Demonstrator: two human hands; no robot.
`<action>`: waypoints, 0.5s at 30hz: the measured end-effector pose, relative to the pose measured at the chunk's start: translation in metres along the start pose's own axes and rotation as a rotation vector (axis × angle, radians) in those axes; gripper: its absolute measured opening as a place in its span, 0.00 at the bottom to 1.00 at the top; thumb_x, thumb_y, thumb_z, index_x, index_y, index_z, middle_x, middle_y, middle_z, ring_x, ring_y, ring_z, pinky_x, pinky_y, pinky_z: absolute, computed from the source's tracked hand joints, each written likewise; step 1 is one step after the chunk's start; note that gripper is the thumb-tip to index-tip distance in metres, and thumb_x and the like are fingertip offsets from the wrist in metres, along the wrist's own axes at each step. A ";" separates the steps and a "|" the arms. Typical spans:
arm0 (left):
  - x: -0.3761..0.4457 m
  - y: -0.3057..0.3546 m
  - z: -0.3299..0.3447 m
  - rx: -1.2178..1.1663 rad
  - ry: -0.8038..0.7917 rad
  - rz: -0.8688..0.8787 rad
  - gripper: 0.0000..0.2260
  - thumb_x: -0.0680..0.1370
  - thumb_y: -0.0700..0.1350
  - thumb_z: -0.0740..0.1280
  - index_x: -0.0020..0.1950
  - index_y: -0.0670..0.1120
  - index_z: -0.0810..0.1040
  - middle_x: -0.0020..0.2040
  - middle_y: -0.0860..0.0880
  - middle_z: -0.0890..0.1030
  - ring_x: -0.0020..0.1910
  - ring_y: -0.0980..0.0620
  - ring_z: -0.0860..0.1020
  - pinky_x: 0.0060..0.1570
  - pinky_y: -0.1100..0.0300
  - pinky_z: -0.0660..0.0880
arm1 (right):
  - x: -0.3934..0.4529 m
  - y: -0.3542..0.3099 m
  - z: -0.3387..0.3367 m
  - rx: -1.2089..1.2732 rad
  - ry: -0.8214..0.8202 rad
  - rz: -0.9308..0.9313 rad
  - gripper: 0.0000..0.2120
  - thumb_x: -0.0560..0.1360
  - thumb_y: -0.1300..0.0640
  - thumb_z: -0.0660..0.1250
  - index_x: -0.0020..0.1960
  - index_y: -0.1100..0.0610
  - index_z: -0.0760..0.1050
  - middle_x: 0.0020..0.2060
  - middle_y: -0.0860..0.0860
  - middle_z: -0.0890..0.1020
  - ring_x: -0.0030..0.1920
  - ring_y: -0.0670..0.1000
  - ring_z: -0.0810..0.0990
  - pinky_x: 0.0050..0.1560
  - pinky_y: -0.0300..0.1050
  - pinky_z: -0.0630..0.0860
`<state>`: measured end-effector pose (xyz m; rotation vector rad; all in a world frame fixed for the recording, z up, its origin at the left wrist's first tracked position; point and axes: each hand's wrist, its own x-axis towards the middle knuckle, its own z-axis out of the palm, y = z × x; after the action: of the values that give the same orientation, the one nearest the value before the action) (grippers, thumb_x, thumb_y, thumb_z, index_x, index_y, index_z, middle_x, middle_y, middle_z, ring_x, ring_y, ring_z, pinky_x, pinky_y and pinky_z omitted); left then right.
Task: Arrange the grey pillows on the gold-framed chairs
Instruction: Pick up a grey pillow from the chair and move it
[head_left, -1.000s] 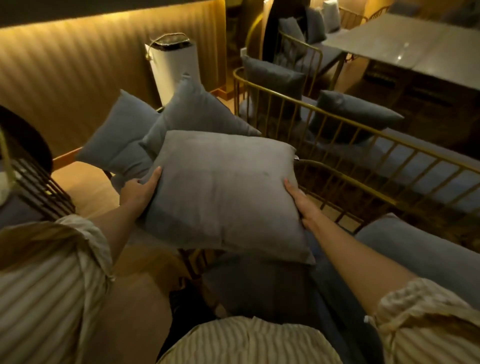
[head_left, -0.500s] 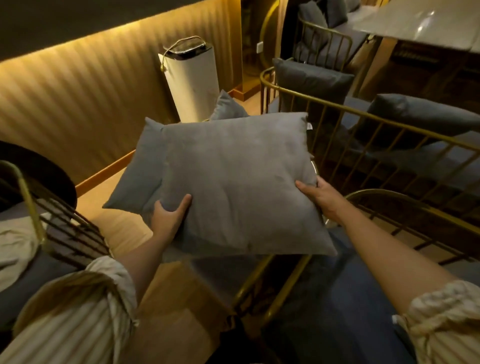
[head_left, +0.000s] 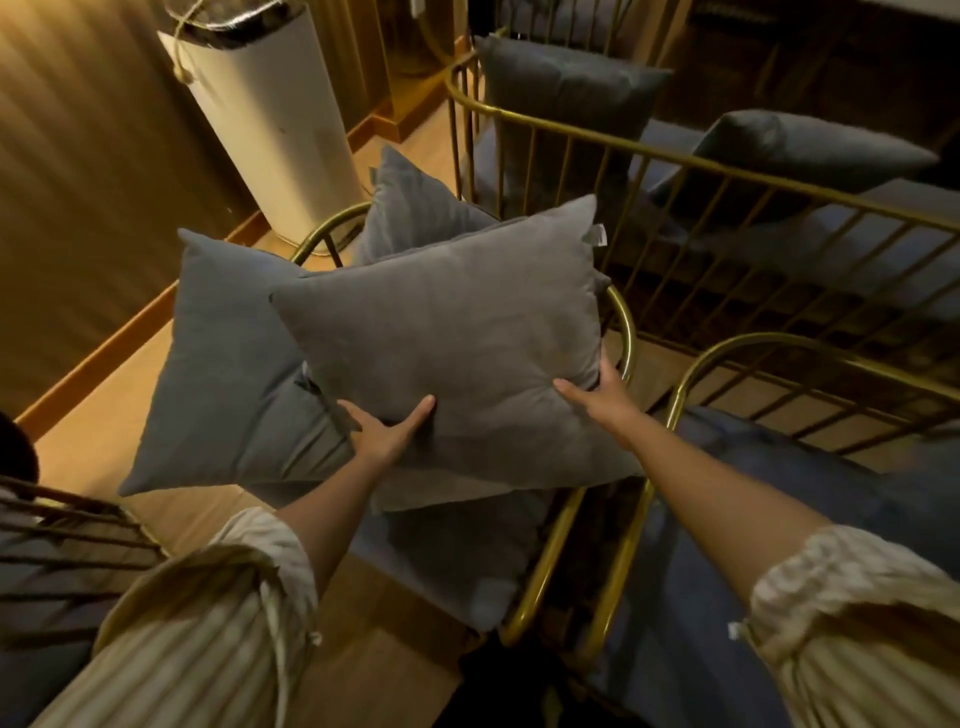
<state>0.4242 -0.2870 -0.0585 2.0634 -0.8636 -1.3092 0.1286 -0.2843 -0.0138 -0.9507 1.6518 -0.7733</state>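
Observation:
I hold a grey pillow (head_left: 457, 338) tilted over the seat of a gold-framed chair (head_left: 626, 332). My left hand (head_left: 387, 428) grips its lower edge and my right hand (head_left: 597, 392) grips its lower right corner. Behind it on the same chair lean a darker grey pillow (head_left: 228, 374) at the left and another grey pillow (head_left: 415, 208) at the back. The chair's seat cushion (head_left: 467, 561) shows below the held pillow.
A white cylindrical appliance (head_left: 270, 124) stands by the wall at the back. Further gold-framed chairs (head_left: 727, 171) with two grey pillows (head_left: 566, 98) (head_left: 815, 150) stand at the right; another chair's rail (head_left: 691, 374) curves close at my right. A dark-barred chair (head_left: 57, 540) is at the lower left.
The pillow in both hands has moved forward and lower over the chair. My view has tipped downward, and my left hand now sits nearer the pillow's lower middle.

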 end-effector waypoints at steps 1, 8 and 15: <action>0.001 0.003 -0.001 0.008 0.003 -0.022 0.66 0.63 0.66 0.77 0.77 0.48 0.28 0.82 0.42 0.45 0.80 0.39 0.51 0.77 0.43 0.54 | 0.000 0.000 0.001 0.001 0.025 -0.016 0.52 0.69 0.44 0.76 0.81 0.43 0.46 0.79 0.52 0.62 0.77 0.59 0.63 0.74 0.63 0.64; -0.016 -0.003 -0.009 0.085 0.054 0.247 0.61 0.65 0.65 0.76 0.80 0.50 0.34 0.81 0.45 0.37 0.81 0.43 0.41 0.78 0.43 0.46 | -0.024 0.019 -0.007 0.063 0.135 0.065 0.50 0.72 0.42 0.73 0.82 0.50 0.46 0.81 0.53 0.56 0.79 0.58 0.59 0.75 0.57 0.63; -0.070 0.017 0.018 0.319 0.146 0.715 0.52 0.69 0.64 0.73 0.81 0.45 0.46 0.82 0.42 0.43 0.81 0.43 0.42 0.78 0.42 0.43 | -0.054 0.047 -0.034 0.016 0.201 0.086 0.50 0.71 0.40 0.73 0.81 0.51 0.48 0.81 0.55 0.55 0.79 0.58 0.58 0.76 0.57 0.62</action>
<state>0.3811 -0.2468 -0.0133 1.7620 -1.6227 -0.6541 0.0943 -0.2135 -0.0205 -0.8065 1.8448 -0.8443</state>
